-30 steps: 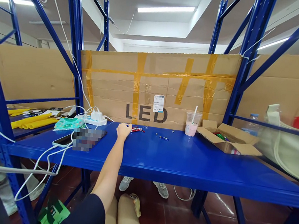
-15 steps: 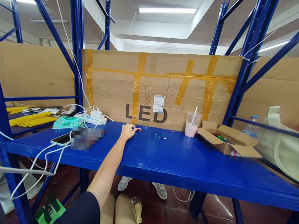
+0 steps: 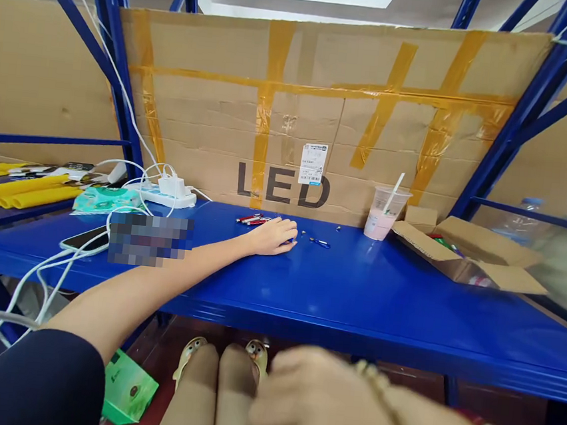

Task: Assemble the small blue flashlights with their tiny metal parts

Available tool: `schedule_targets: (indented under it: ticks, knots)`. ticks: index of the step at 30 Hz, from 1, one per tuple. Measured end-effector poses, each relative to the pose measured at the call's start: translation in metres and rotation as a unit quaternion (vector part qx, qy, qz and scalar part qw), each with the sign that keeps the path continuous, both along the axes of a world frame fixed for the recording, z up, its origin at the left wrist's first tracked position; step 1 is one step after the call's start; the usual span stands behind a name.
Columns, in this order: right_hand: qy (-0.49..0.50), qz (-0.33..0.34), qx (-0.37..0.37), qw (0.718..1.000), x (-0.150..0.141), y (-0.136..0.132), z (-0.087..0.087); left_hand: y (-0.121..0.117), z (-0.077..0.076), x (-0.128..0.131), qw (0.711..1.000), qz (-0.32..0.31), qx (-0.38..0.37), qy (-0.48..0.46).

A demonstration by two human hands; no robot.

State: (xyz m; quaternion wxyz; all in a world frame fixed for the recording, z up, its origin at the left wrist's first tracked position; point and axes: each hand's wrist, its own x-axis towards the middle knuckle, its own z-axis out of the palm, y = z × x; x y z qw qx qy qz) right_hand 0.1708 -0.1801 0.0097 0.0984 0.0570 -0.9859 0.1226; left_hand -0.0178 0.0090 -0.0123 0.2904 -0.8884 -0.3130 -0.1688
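My left hand (image 3: pixel 274 235) lies palm down on the blue shelf board (image 3: pixel 346 292), arm stretched far forward, fingers lying loosely along the surface. Just behind it are two small red pen-like items (image 3: pixel 249 219). A small blue item (image 3: pixel 319 243) and a few tiny metal bits lie to its right, and something small and blue shows at its fingertips. My right hand (image 3: pixel 329 411) fills the bottom of the view, close and blurred, back of the hand up with a bracelet at the wrist. Its fingers are hidden.
A taped cardboard sheet marked LED (image 3: pixel 292 126) backs the shelf. At the right stand a plastic cup with a straw (image 3: pixel 382 214) and an open cardboard box (image 3: pixel 465 253). At the left are a power strip with chargers (image 3: pixel 168 191), a phone (image 3: pixel 83 239), white cables and yellow tubes (image 3: pixel 19 190).
The view has dropped and moved closer. My left hand slid right, from beside the red items to the blue bits. My right hand has come into view at the bottom.
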Motion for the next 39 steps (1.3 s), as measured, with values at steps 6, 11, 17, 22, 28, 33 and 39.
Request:
schedule_targets:
  ticks: [6, 11, 17, 22, 28, 33, 39]
  knots:
    - [0.168, -0.37, 0.152, 0.901, 0.035, 0.134, 0.051, 0.015, 0.002, -0.001, 0.987, -0.056, -0.02, -0.147]
    - [0.062, -0.48, 0.175, 0.857, 0.04, 0.219, 0.018, 0.03, 0.002, 0.003, 0.954, -0.138, -0.048, -0.26]
    - [0.051, -0.458, 0.145, 0.875, 0.031, 0.241, -0.018, 0.038, -0.003, 0.008, 0.922, -0.148, -0.122, -0.336]
    - [0.064, -0.474, 0.124, 0.869, 0.028, 0.247, -0.021, 0.042, -0.004, 0.009, 0.911, -0.069, -0.183, -0.362]
    - [0.07, -0.507, 0.106, 0.852, 0.018, 0.25, -0.02, 0.046, -0.001, 0.012, 0.913, 0.083, -0.248, -0.314]
    - [0.083, -0.531, 0.08, 0.84, 0.019, 0.255, -0.022, 0.043, 0.0, 0.014, 0.921, 0.127, -0.244, -0.276]
    - [0.079, -0.553, 0.069, 0.827, 0.032, 0.258, -0.025, 0.041, 0.002, 0.013, 0.912, 0.185, -0.23, -0.284]
